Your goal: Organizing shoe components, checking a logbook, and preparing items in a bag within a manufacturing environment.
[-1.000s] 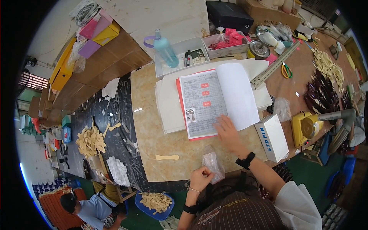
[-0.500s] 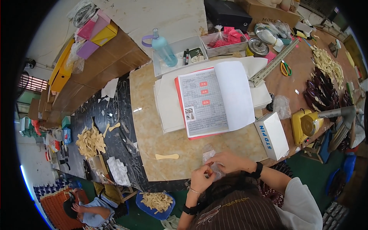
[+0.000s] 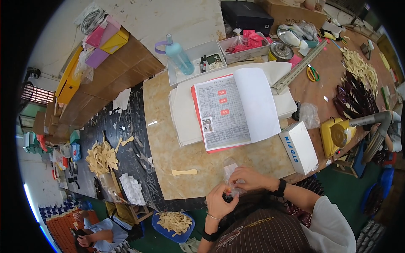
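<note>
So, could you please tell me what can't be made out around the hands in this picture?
- Head view: contents of the small clear bag, too small and hidden by both hands.
- Left hand fingertips, tucked behind the bag and hair.
- Right hand grip, fingers curled, blurred.
- Open ledger entries, too small.
</note>
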A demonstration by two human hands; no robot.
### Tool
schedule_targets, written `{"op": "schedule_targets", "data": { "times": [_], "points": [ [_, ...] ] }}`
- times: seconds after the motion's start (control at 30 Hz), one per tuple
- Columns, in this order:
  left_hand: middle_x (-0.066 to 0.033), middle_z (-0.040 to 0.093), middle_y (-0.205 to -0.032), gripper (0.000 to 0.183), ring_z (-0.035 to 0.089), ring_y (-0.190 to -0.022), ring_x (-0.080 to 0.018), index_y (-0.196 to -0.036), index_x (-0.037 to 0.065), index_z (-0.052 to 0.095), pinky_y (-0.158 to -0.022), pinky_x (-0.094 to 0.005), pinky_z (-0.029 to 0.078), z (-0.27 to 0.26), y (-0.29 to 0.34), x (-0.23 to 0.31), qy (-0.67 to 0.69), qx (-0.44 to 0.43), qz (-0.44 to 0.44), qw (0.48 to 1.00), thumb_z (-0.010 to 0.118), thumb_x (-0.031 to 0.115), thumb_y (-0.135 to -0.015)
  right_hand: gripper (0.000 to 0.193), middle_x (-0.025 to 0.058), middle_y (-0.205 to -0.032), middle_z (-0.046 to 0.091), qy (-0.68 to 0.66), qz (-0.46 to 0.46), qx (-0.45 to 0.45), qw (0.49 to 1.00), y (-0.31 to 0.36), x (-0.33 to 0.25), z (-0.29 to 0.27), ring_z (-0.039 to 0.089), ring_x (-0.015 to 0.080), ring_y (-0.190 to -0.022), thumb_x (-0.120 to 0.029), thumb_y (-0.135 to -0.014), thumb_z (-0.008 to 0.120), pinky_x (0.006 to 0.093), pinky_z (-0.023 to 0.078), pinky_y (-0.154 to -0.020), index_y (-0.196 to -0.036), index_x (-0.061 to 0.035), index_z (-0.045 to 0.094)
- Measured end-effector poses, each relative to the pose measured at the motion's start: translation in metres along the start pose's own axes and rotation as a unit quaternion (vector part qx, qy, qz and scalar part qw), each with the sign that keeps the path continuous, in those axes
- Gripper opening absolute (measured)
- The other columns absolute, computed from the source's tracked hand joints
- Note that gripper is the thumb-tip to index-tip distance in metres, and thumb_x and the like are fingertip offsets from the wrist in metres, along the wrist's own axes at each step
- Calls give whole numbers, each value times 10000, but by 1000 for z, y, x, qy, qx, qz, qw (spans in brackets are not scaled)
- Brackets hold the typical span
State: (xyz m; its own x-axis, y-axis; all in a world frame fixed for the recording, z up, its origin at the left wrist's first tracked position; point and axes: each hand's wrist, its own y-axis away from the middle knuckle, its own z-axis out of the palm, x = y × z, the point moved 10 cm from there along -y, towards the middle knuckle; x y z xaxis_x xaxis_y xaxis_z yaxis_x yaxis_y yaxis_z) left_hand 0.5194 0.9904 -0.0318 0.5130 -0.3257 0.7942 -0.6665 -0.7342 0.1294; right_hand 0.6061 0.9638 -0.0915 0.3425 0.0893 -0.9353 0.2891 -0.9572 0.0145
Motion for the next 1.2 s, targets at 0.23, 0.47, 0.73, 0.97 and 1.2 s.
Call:
{"op": "schedule_targets", "data": {
  "times": [0.23,0.47,0.73,0.97,1.2],
  "points": [
    [-71,535,-585,168,532,-497,-177,-686,45,555,-500,-288,431,-10,13,-23,-45,72,-82,993,716,89,-665,144,53,-759,626,-33,42,53,997,0,12,-4,593,251,-774,-216,-803,685,372,399,-824,-839,-88,632],
    [-97,547,-549,152,562,-466,-246,-601,51,551,-473,-321,434,-21,21,-50,-93,167,-168,967,681,65,-678,103,97,-745,609,-5,82,73,994,-1,25,0,594,297,-784,-189,-827,629,395,413,-783,-842,-89,610],
    [-47,604,-649,80,591,-588,-112,-757,-9,601,-537,-234,472,-2,13,-59,86,100,-141,981,675,21,-753,220,118,-938,655,-12,63,85,994,-8,0,-6,611,324,-896,-248,-828,634,424,437,-900,-993,-103,630],
    [-3,646,-727,86,579,-666,-59,-814,12,651,-609,-205,479,24,28,-96,320,6,-245,915,702,77,-835,225,106,-920,664,-34,3,10,999,-12,-8,-1,626,319,-880,-228,-820,661,391,478,-798,-986,-79,634],
    [6,651,-734,90,544,-635,-26,-869,14,655,-580,-175,417,39,42,-98,386,-140,-323,853,678,100,-874,119,103,-745,637,-125,124,130,976,3,24,-12,604,261,-667,-121,-791,684,343,465,-621,-844,-40,615]
  ]
}}
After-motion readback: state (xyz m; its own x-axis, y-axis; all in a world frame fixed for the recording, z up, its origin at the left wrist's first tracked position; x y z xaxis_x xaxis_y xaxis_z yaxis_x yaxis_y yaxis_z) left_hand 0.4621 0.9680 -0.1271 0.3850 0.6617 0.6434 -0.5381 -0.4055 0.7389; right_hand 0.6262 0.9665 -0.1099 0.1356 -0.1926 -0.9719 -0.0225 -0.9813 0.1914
